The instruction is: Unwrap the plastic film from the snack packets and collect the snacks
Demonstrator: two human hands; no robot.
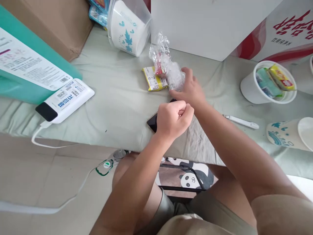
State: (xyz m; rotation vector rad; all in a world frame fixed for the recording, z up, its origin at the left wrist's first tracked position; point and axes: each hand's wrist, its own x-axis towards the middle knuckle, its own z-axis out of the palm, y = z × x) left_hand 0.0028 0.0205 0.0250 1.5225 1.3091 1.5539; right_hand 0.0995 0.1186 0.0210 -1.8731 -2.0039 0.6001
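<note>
My left hand [173,119] is curled into a fist over a black phone [152,122] that lies near the table's front edge; I cannot see anything inside the fist. Just beyond it, my right hand [190,88] reaches forward with its fingers closed on a crumpled clear plastic wrapper [168,63]. A yellow sachet [154,79] lies flat on the cloth right beside that wrapper, to its left.
A white power bank [65,100] with a cable lies left, by a teal box [22,62]. A paper bowl [128,27] lies tipped at the back. Right: a cup with sachets [269,83], a white pen [241,121], another cup [290,133]. A panda bag [188,174] sits below.
</note>
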